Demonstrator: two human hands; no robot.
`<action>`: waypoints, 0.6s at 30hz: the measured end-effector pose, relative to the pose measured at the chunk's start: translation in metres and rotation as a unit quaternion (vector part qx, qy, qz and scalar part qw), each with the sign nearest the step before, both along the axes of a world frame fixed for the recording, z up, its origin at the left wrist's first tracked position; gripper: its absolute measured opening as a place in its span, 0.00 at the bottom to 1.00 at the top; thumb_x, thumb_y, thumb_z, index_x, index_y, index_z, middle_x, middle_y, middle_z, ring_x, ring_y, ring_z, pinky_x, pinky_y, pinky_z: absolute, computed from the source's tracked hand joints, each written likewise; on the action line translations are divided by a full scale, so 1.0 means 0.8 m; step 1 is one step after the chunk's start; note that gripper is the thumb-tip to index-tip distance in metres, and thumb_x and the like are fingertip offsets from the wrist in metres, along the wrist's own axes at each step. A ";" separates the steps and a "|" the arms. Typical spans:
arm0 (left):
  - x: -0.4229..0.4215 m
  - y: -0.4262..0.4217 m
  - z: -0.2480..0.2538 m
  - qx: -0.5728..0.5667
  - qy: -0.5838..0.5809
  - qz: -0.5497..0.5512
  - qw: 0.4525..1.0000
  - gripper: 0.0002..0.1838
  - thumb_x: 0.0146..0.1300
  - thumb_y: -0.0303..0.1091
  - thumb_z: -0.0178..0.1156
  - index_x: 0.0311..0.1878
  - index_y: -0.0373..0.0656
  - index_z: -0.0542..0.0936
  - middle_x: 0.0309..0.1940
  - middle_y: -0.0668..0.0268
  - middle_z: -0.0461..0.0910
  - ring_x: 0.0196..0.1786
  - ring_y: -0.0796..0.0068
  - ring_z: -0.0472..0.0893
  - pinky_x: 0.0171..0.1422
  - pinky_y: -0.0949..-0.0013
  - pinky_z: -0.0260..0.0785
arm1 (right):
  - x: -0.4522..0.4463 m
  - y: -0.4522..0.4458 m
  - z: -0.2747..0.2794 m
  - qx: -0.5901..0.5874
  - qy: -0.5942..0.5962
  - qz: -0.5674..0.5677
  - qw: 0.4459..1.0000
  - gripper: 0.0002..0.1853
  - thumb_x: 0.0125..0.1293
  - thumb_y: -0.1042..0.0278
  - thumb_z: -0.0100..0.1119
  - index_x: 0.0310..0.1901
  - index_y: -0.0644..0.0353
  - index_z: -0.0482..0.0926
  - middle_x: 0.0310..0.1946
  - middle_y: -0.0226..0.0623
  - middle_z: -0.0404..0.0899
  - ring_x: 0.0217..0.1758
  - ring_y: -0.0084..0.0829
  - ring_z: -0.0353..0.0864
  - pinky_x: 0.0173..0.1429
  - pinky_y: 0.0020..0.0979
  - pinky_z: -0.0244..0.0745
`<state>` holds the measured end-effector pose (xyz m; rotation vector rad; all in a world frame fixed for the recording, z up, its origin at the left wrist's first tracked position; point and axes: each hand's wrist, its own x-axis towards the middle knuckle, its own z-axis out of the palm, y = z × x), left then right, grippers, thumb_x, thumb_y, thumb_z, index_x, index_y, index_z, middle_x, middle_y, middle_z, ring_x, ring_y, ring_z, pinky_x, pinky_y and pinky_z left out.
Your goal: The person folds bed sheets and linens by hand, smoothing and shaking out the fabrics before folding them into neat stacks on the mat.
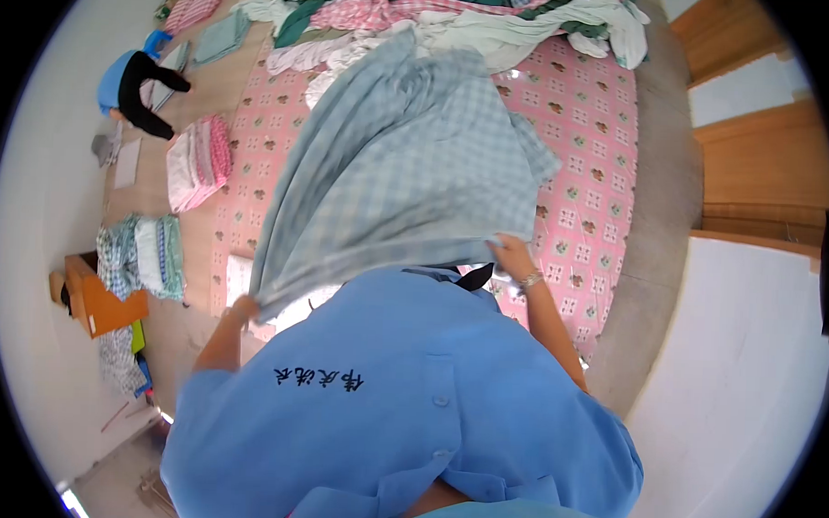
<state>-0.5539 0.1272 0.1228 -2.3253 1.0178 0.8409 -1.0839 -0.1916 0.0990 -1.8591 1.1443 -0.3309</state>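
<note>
The plaid sheet (418, 168) is spread over the pink cover (586, 174), hiding its middle. The left hand (242, 309) is grasping the sheet's near edge, and the right hand (513, 256) has its grip clenched on the same edge. A cloth pile (532, 30) lies at the cover's far end; left of the cover are a pink stack (199, 165) and another person (139, 92), bending.

Wearer's two hands (244, 310) (513, 256) (one held cloth (418, 159)).

The left hand (241, 310), blurred, seems partly hidden by checked cloth (418, 168).
</note>
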 end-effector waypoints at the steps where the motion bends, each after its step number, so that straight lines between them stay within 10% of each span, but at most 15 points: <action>1: -0.015 0.038 0.024 0.051 -0.006 0.033 0.998 0.17 0.47 0.34 0.50 0.41 0.40 0.76 0.40 0.54 0.75 0.44 0.57 0.74 0.50 0.63 0.65 | 0.017 0.005 -0.016 0.028 -0.002 0.040 0.999 0.14 0.56 0.59 0.50 0.32 0.63 0.76 0.25 0.43 0.76 0.30 0.37 0.74 0.37 0.30 0.68; 3: -0.028 0.078 0.048 0.105 -0.015 0.074 0.992 0.16 0.48 0.31 0.48 0.42 0.40 0.76 0.43 0.54 0.74 0.46 0.59 0.73 0.52 0.65 0.64 | 0.038 0.005 -0.015 0.063 -0.017 0.062 0.996 0.14 0.56 0.58 0.51 0.32 0.62 0.76 0.25 0.43 0.76 0.30 0.36 0.75 0.37 0.30 0.68; 7: -0.032 0.069 0.065 -0.371 -0.168 0.093 0.908 0.13 0.45 0.23 0.48 0.36 0.38 0.74 0.32 0.54 0.76 0.39 0.54 0.74 0.43 0.63 0.65 | 0.042 -0.027 0.030 0.131 0.025 0.011 0.991 0.14 0.55 0.58 0.53 0.29 0.62 0.76 0.22 0.45 0.74 0.23 0.37 0.73 0.30 0.30 0.67; 14: -0.073 -0.093 0.095 -0.467 -0.236 0.003 0.852 0.06 0.46 0.25 0.50 0.29 0.45 0.70 0.33 0.64 0.72 0.38 0.61 0.71 0.39 0.63 0.64 | -0.012 -0.085 0.209 -0.067 -0.134 -0.127 0.981 0.05 0.52 0.73 0.56 0.31 0.64 0.77 0.25 0.27 0.75 0.29 0.18 0.70 0.34 0.20 0.65; 18: -0.072 -0.064 0.035 -0.516 -0.215 0.134 0.818 0.07 0.44 0.23 0.51 0.29 0.43 0.70 0.29 0.60 0.71 0.36 0.60 0.71 0.38 0.64 0.64 | -0.041 -0.073 0.317 -0.237 -0.306 -0.291 0.875 0.04 0.51 0.79 0.54 0.31 0.66 0.76 0.27 0.34 0.75 0.31 0.22 0.72 0.37 0.22 0.67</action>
